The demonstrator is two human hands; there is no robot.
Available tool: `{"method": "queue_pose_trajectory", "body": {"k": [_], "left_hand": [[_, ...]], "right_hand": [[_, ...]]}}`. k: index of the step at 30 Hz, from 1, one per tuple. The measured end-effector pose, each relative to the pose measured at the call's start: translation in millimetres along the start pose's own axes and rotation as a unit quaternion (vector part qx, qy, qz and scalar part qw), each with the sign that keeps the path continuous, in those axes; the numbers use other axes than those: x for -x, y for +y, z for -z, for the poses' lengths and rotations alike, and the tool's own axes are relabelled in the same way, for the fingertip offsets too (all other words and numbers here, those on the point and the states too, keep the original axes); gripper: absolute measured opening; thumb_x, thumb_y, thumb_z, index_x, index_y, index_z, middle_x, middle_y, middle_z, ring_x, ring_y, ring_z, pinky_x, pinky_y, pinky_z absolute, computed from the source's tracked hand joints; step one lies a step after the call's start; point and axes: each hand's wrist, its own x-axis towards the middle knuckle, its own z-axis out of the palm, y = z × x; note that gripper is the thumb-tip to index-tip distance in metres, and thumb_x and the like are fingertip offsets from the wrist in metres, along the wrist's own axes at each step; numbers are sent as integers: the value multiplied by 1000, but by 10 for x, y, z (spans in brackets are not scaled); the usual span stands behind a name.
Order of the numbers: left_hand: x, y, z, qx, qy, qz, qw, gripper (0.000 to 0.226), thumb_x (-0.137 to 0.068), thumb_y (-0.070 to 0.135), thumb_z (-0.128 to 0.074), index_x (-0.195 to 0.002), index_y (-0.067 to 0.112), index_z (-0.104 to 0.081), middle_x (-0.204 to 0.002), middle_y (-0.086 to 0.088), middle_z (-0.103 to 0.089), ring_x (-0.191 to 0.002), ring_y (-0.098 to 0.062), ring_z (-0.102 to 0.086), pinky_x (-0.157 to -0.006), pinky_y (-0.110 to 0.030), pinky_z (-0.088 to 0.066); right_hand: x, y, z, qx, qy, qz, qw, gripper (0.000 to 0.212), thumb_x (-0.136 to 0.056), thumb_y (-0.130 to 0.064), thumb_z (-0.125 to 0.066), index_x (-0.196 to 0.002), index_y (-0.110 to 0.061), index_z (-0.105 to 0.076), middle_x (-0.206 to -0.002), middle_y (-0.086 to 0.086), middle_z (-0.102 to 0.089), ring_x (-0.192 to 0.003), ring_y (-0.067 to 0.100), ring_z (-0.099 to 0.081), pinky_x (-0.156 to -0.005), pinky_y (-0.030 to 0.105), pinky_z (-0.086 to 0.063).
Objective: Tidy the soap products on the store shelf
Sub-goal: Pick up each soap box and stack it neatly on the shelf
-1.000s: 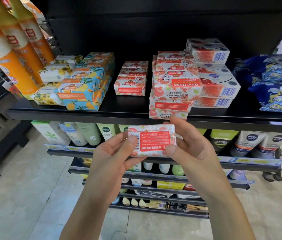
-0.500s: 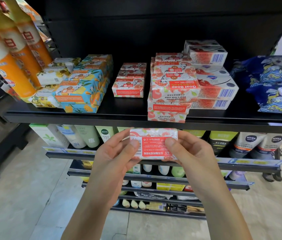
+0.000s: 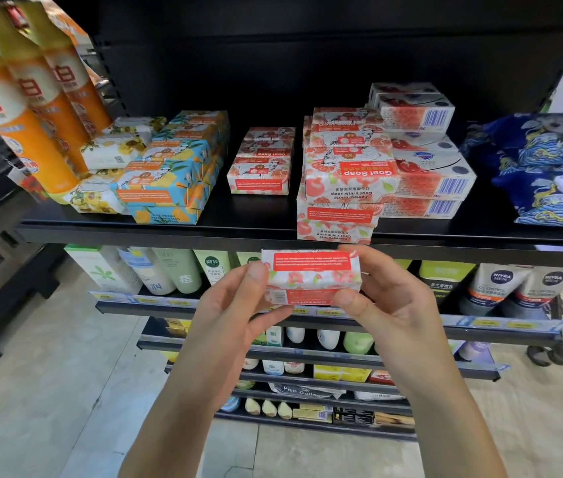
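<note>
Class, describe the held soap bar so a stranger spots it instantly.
Start at the black shelf, at its tall stack of pomegranate goat's milk soaps. Just below the shelf edge, the left hand and right hand hold one matching soap bar. It alone is off the shelf.

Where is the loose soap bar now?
Head view, centre: soap bar held between left hand and right hand, just below the shelf edge and soap stack.

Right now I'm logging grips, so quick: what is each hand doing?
Left hand: pinches the left end of the pomegranate soap bar.
Right hand: pinches its right end.
</note>
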Motion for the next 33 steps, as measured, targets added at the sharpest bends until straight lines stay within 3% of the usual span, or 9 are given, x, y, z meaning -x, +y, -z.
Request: {"method": "queue_pose_trajectory", "body": {"k": [4,9,11,14,17,21,25,30,33], "left_hand": [[13,7,-4,1,0,-9,1000,46,-91,47,-62,-118,10,-72,-117,-13,-75,-115,-26,-70,-99,-39,-57],[24,-1,-10,17,15,-14,1000,48,-86,38,-64,-119,4,-71,-115,-13,-76,-113,-27,-72,-98,-39,-57],[22,-7,-3,17,26,-16,999,51,-84,36,-66,-121,2,-69,-115,-14,-76,-112,-27,-72,-99,-40,-57],[30,-18,-4,13,40,-16,999,52,-82,33,-68,-124,2,-68,-113,-13,-77,-109,-26,-74,-98,-38,-58],[47,-24,-17,11,42,-18,999,46,-83,31,-66,-121,5,-70,-111,-11,-77,-107,-24,-74,-98,-38,-58],[54,-28,-22,0,36,-23,999,47,-84,31,-66,-124,5,-69,-112,-10,-77,-108,-23,-74,-101,-40,-56],[52,-41,-21,8,35,-23,999,54,-80,31,-68,-127,6,-66,-112,-9,-77,-110,-22,-73,-99,-37,-57],[69,-29,-21,25,28,-12,999,55,-79,26,-69,-132,13,-64,-115,-5,-77,-113,-20,-71,-100,-32,-56],[71,-15,-3,12,13,-6,1000,52,-87,23,-76,-137,21,-61,-123,-3,-74,-119,-19,-69,-104,-38,-54]], "right_hand": [[11,-2,-3,-2,-10,19,1000,44,-86,-3,-69,-128,-15,-64,-126,2,-72,-126,19,-63,-95,24,-54],[35,-26,-4,-12,-23,-10,1000,49,-84,-8,-71,-131,-17,-62,-127,-2,-71,-128,14,-60,-96,23,-53],[48,-31,2,-2,-21,-29,999,49,-85,-16,-73,-133,-22,-62,-129,-4,-70,-129,13,-59,-97,28,-54],[47,-19,0,24,10,-88,996,54,-84,-45,-77,-134,-32,-63,-129,-7,-69,-124,13,-63,-105,40,-50],[44,-11,-24,21,29,-134,990,62,-79,-61,-76,-129,-26,-66,-121,-3,-73,-111,14,-70,-103,46,-53],[47,-28,-42,12,37,-149,988,58,-76,-57,-70,-120,-19,-71,-108,2,-77,-95,19,-74,-100,46,-55],[46,-26,-50,4,46,-150,988,55,-75,-52,-73,-116,-16,-72,-108,6,-77,-99,21,-74,-100,44,-55],[65,-30,-57,-25,55,-131,990,54,-69,-46,-75,-116,-21,-70,-109,2,-77,-104,18,-74,-88,27,-59],[72,-15,-46,-40,58,-109,992,53,-68,-37,-80,-117,-21,-70,-109,2,-78,-105,18,-73,-82,22,-58]]}}
